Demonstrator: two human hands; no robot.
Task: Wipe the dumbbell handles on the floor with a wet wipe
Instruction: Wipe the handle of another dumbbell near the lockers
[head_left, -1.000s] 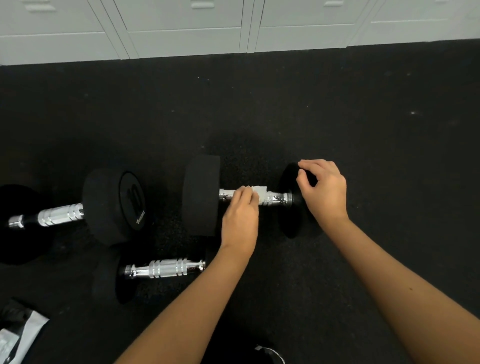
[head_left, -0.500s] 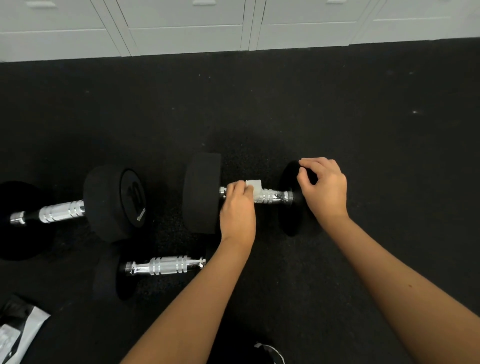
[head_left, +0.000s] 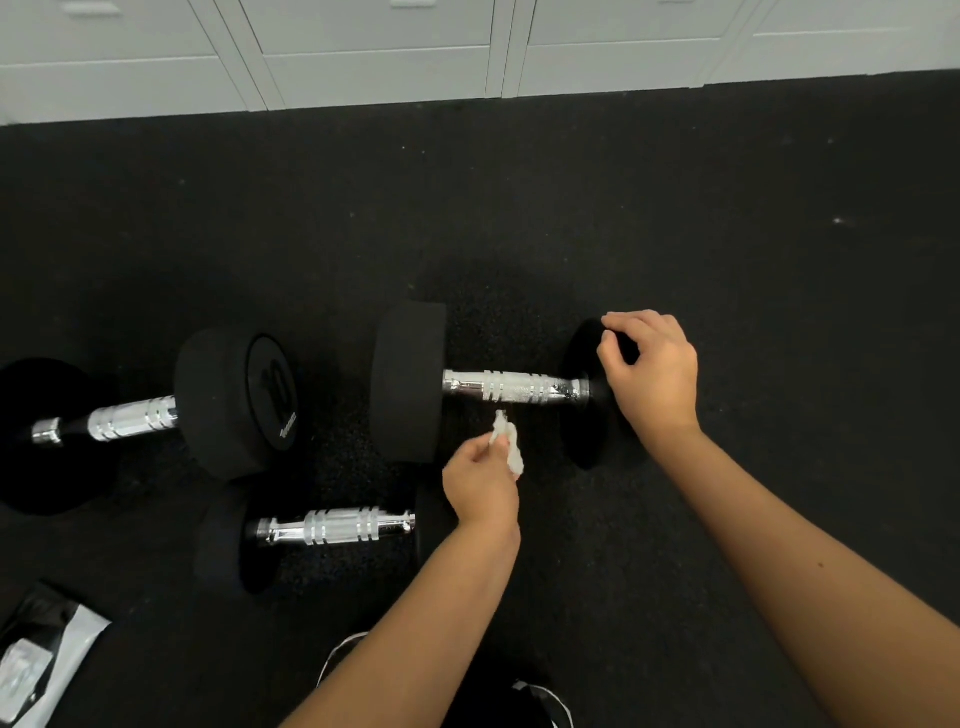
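Three black dumbbells with chrome handles lie on the dark floor. The middle dumbbell's handle (head_left: 511, 387) is fully bare and glistens wet. My left hand (head_left: 480, 486) pinches a crumpled white wet wipe (head_left: 508, 440) just below that handle, off the metal. My right hand (head_left: 649, 374) grips the rim of that dumbbell's right weight head (head_left: 584, 415) with curled fingers. A larger dumbbell's handle (head_left: 132, 418) lies to the left, and a smaller dumbbell's handle (head_left: 337, 526) lies in front, beside my left wrist.
White cabinet fronts (head_left: 374, 47) run along the far edge of the floor. A black and white wipe packet (head_left: 36, 660) lies at the bottom left. A shoe with white trim (head_left: 535, 696) shows at the bottom edge.
My left hand has lifted the wipe off the middle handle and pulled it back toward me, leaving the handle bare. My right hand has stayed on the weight head.
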